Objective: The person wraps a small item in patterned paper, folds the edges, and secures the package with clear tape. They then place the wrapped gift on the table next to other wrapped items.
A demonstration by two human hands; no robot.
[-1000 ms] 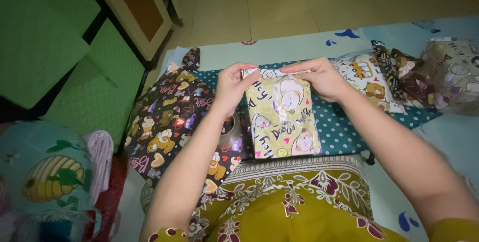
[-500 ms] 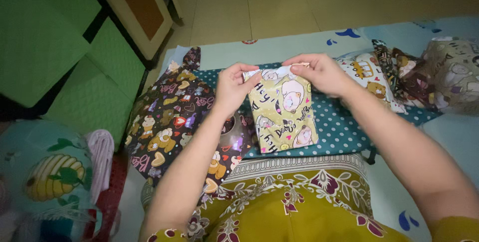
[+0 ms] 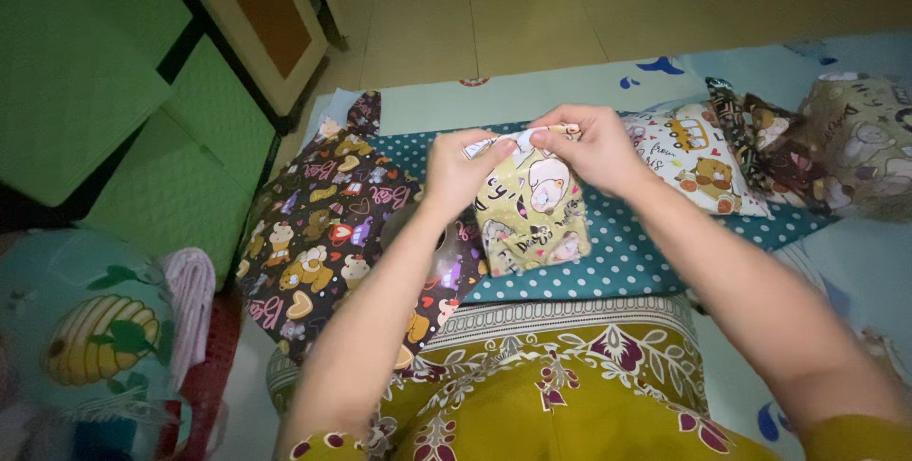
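Both hands pinch the top edge of a yellow-green bear-print package (image 3: 530, 209): left hand (image 3: 456, 171) w/ thumb and fingers pressed together on the top-left corner, right hand (image 3: 589, 147) curled, fingertips closed on the folded top flap, pkg held upright over the teal polka-dot cloth (image 3: 646, 252) near its middle. Dark bear-and-heart wrapping sheet (image 3: 323, 233) lies over the cloth's left edge; a white bear-print package (image 3: 698, 166) sits toward the far right edge, w/ a dark brown package (image 3: 774, 143) and a tan bear-print package (image 3: 869, 138) just beyond it at the right.
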